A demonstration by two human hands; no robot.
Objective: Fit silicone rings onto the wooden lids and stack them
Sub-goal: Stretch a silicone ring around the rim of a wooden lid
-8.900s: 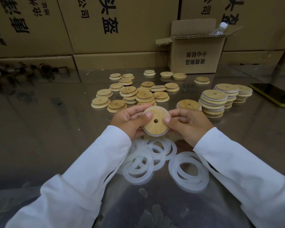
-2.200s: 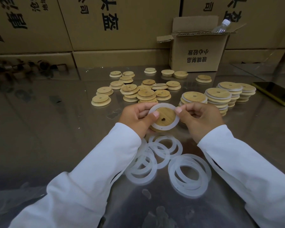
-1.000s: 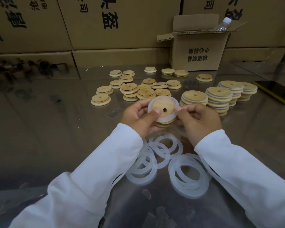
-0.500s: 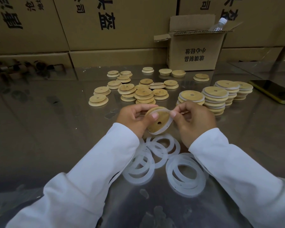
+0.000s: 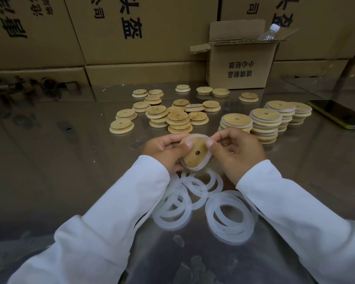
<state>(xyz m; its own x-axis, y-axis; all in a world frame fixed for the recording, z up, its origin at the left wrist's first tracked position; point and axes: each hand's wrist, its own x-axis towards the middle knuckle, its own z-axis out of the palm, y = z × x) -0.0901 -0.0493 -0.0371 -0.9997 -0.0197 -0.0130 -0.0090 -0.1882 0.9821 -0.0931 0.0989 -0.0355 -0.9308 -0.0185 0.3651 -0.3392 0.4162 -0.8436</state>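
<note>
Item in hand: one wooden lid point(image 5: 193, 159) with a centre hole, held tilted toward the wearer, above the near loose rings point(image 5: 230, 221).
Grip: left hand point(image 5: 164, 152) clasps the lid, thumb on its face and fingers curled behind. Right hand point(image 5: 234, 155) pinches the silicone ring point(image 5: 207, 160) at the lid's upper right edge, thumb against forefinger. The ring appears partly seated round the rim.
Handling, as judged: lid light, rigid and smooth, best held by its edge. Ring soft, stretchy and apt to slip or twist, best taken at the rim and worked round.
Count: ringed stacks point(image 5: 265, 119), four, just beyond the right hand. Bare lids point(image 5: 121, 126), over fifteen, some piled. Loose rings in two overlapping clusters, number uncertain.
Also: steel table point(image 5: 49, 160), one open carton point(image 5: 240, 64), one bottle point(image 5: 268, 33), one phone point(image 5: 338, 113).
</note>
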